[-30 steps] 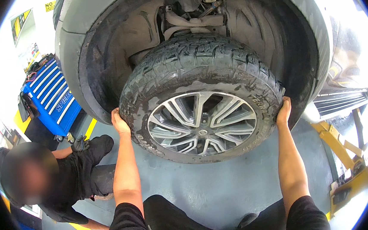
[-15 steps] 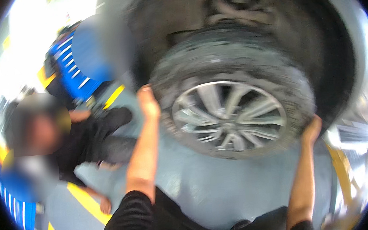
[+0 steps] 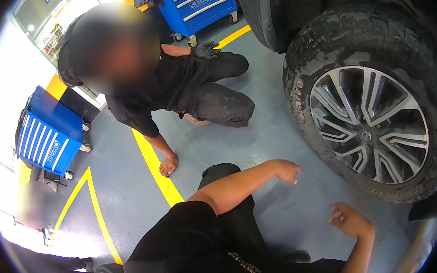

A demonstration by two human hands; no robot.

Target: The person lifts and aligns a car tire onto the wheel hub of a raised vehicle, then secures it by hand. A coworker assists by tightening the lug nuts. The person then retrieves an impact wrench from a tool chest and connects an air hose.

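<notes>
Down low on a workshop floor, both my hands hang free, holding nothing. My left hand point(image 3: 286, 171) is loosely curled with fingers bent downward, hovering over the smooth grey painted floor point(image 3: 279, 126), near the wheel point(image 3: 367, 104) but apart from it. My right hand point(image 3: 349, 219) is half closed in a relaxed curl, lower in view, just below and left of the tyre's bottom edge, also not touching it.

That wheel stands upright at the right, under the dark arch of a vehicle. Its tyre is black rubber with chunky, dusty tread blocks and raised lettering on the sidewall; the rim is grey metal with paired, angular spokes and dark gaps between them.

Beside me, a co-worker point(image 3: 173, 83) in black clothes crouches on the floor, one bare hand pressed flat on a glossy yellow painted line point(image 3: 151, 157), the other in a dark glove.

Behind them stand two blue metal tool cabinets on castors, boxy, with white-striped drawer fronts and white lettering: one point(image 3: 49, 134) at the left, one point(image 3: 200, 7) at the top. My sleeves are black.
</notes>
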